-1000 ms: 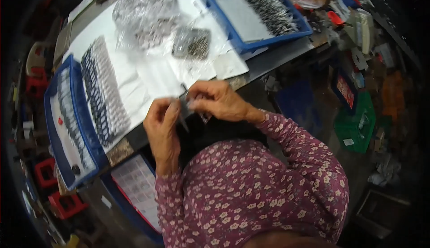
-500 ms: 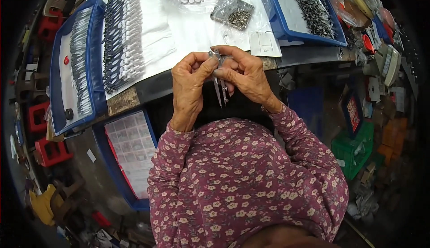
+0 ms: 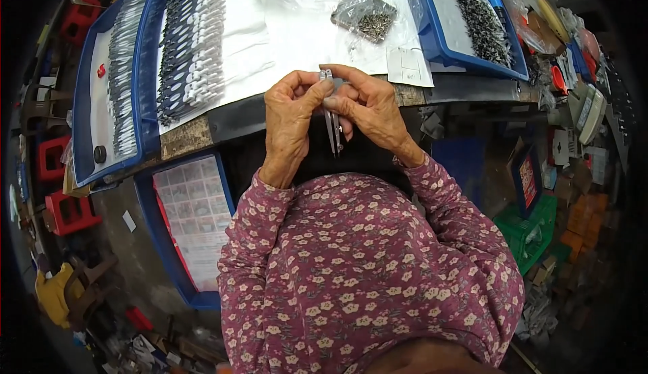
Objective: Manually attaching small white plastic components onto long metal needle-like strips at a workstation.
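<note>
I see left hand (image 3: 290,114) and right hand (image 3: 371,109) both pinching the slim metal-bladed piece (image 3: 331,129) by its pale head (image 3: 326,75), between them near the surface (image 3: 237,119) edge, long axis toward the floral shirt (image 3: 364,259), neither hand nearer.

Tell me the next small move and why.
Perhaps steady the slim, grey, metallic-looking piece with the left hand and press with the right hand: both hands pinch around its upper part, while its narrow ends hang free below.

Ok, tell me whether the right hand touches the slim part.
Touching. The head view shows the right hand gripping the slim part under its thumb, the lower end sticking out below.
</note>
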A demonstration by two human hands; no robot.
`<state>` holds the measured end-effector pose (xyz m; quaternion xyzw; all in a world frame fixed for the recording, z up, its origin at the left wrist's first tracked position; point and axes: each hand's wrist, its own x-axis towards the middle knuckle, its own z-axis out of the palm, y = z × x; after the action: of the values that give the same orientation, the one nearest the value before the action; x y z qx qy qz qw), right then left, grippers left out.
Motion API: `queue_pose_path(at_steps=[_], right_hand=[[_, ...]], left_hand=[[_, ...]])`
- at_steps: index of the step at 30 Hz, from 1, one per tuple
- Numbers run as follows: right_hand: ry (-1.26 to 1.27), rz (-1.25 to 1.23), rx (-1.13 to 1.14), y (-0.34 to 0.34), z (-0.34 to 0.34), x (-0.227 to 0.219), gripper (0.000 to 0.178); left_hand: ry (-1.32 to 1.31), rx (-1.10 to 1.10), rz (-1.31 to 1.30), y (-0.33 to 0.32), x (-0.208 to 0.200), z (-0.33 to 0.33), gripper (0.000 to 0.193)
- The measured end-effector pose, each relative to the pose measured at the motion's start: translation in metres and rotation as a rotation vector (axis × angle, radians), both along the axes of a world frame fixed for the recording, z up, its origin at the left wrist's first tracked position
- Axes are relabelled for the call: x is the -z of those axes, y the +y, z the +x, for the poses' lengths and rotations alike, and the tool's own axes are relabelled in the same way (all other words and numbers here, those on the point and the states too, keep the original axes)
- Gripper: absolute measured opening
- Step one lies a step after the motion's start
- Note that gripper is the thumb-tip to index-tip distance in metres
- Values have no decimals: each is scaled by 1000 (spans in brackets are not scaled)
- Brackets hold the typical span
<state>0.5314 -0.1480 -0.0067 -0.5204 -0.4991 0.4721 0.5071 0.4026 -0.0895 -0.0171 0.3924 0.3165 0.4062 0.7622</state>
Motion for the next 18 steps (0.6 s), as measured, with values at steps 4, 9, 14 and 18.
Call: queue_pose_path(at_steps=[4, 9, 14, 18], right_hand=[[-12, -5, 7, 1, -3, 2, 42], [-73, 0, -9, -1, -2, 0, 39], [54, 55, -42, 8, 18, -1, 30], [248, -50, -88, 6, 20, -14, 22]], left_hand=[[1, 19, -45, 2, 0, -3, 12], [79, 91, -49, 8, 6, -6, 12], [-45, 231, -127, 11, -10, -8, 11], [-76, 323, -207, 10, -11, -17, 9]])
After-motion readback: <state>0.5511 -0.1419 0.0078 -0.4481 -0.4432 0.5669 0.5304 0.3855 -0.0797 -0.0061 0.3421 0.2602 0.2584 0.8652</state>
